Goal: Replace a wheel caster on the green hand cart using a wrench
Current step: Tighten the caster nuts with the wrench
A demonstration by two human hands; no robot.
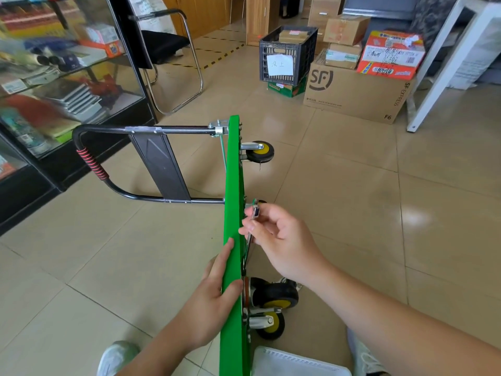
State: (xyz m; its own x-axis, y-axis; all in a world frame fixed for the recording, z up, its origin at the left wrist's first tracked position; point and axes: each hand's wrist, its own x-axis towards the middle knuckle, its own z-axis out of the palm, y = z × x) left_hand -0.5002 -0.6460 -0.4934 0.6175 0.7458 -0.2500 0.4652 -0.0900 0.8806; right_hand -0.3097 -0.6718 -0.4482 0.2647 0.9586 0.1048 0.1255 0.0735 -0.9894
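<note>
One green hand cart stands on its side edge on the tiled floor, platform upright and seen edge-on, with its black handle folded out to the left. Three casters with black tyres and yellow hubs show plainly on the platform's right face: one at the far end and two close together at the near end. A sliver of a fourth wheel peeks out behind the fingers of the right hand; little more of it can be seen.

One slim metal wrench lies against the underside of the platform, between the far and near casters. The right hand pinches it near its head with curled fingertips. The left hand grips the platform's upper edge just below, fingers flat along the left face and thumb hooked over to the right.

Farther back, a black plastic crate holds a cardboard box and carries a white paper note. Beside it a large SF Express carton bears several smaller boxes. A glass display cabinet on the left holds books and packets.
</note>
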